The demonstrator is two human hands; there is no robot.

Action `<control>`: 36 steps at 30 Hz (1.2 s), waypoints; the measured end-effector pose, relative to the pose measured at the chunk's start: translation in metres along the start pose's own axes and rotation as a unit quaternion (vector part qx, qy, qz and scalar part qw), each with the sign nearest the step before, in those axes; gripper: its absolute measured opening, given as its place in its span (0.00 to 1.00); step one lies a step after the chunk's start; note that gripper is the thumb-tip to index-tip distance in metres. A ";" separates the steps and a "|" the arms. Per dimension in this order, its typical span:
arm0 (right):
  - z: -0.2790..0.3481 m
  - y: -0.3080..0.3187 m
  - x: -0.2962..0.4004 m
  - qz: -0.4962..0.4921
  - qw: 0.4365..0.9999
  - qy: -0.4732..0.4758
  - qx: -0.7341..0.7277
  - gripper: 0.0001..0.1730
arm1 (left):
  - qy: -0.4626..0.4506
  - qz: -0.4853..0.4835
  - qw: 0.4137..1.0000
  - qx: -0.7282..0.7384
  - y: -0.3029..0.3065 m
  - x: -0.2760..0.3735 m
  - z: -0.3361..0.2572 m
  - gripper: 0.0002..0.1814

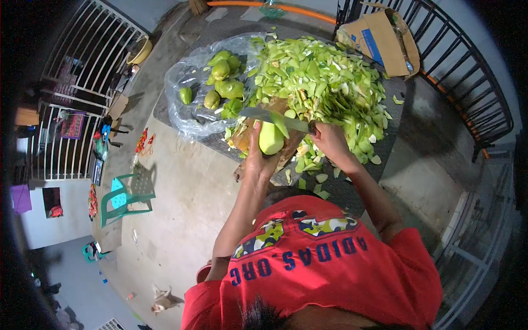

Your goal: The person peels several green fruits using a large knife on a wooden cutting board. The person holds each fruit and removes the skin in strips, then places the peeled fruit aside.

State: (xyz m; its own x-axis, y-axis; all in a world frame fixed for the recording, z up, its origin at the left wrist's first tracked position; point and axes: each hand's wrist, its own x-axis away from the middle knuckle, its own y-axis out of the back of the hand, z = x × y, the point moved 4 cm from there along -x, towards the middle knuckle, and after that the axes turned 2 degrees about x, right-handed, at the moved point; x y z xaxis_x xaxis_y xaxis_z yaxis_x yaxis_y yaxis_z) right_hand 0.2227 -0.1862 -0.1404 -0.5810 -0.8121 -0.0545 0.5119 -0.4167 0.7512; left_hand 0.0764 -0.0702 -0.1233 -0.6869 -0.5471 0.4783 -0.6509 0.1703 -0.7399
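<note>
A pale green, peeled fruit or vegetable (271,140) is held in my left hand (260,159), its fingers partly hidden behind it. My right hand (328,142) grips the handle of a large knife (295,124). The blade lies across the upper end of the piece, with a strip of green peel (279,123) against it. Below both hands is a brown wooden board (291,146), partly covered with scraps. Beyond it spreads a big heap of green peelings (317,78). Several unpeeled green fruits (220,70) lie on a clear plastic bag (175,111) at the left.
A dark grey mat (222,149) lies under the heap and bag. An open cardboard box (383,41) stands at the upper right beside a black metal railing (466,70). A green plastic chair (119,200) is at the left. A small animal (163,299) lies on the floor at the lower left.
</note>
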 end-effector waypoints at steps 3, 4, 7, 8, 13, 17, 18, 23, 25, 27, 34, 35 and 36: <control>0.003 -0.002 0.001 0.039 0.999 0.000 0.003 0.11 | -0.002 0.019 1.000 0.011 0.018 -0.003 0.003 0.24; 0.007 0.002 0.004 0.034 0.999 0.005 0.000 0.11 | -0.002 -0.021 1.000 -0.008 0.018 0.001 -0.001 0.24; 0.026 0.021 0.009 0.014 0.999 0.040 -0.007 0.11 | -0.030 0.009 0.998 -0.056 0.037 -0.016 -0.009 0.27; 0.034 0.022 0.009 0.014 0.998 0.054 -0.009 0.11 | -0.038 0.034 0.995 -0.090 0.043 -0.015 -0.010 0.28; 0.047 0.031 0.005 -0.026 0.996 0.085 -0.005 0.07 | -0.029 0.054 0.989 -0.132 0.027 -0.002 -0.011 0.27; 0.012 0.010 -0.001 -0.014 0.999 -0.032 0.016 0.09 | -0.037 0.050 0.991 -0.122 0.023 0.001 -0.012 0.28; -0.008 0.000 -0.003 -0.006 0.997 -0.079 0.020 0.10 | -0.030 0.043 0.992 -0.114 0.018 0.004 -0.013 0.29; -0.100 -0.024 0.017 -0.034 0.991 -0.128 -0.024 0.16 | 0.019 0.125 0.991 0.043 0.006 0.013 -0.019 0.34; -0.084 -0.019 0.018 -0.029 0.990 -0.132 -0.043 0.17 | 0.116 0.264 0.946 0.146 -0.014 0.012 -0.020 0.32; -0.067 -0.022 0.017 0.005 0.988 -0.141 -0.056 0.17 | 0.068 0.180 0.970 0.152 -0.019 0.014 -0.016 0.31; -0.003 0.007 0.025 -0.037 0.997 -0.060 -0.039 0.11 | -0.030 0.037 0.994 0.094 -0.013 0.010 -0.019 0.29; 0.008 0.011 0.024 -0.036 0.999 -0.023 -0.030 0.10 | -0.037 0.034 0.995 0.082 -0.011 0.010 -0.020 0.29; 0.016 0.014 0.025 -0.037 0.999 0.012 -0.021 0.10 | -0.043 0.031 0.996 0.068 -0.008 0.009 -0.020 0.29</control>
State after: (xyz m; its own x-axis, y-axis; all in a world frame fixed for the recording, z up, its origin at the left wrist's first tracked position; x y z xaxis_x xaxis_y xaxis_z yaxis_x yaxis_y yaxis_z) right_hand 0.2049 -0.2053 -0.1205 -0.6034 -0.7878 -0.1239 0.4952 -0.4919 0.7161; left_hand 0.0691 -0.0603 -0.1037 -0.6904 -0.6085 0.3912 -0.5535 0.0962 -0.8273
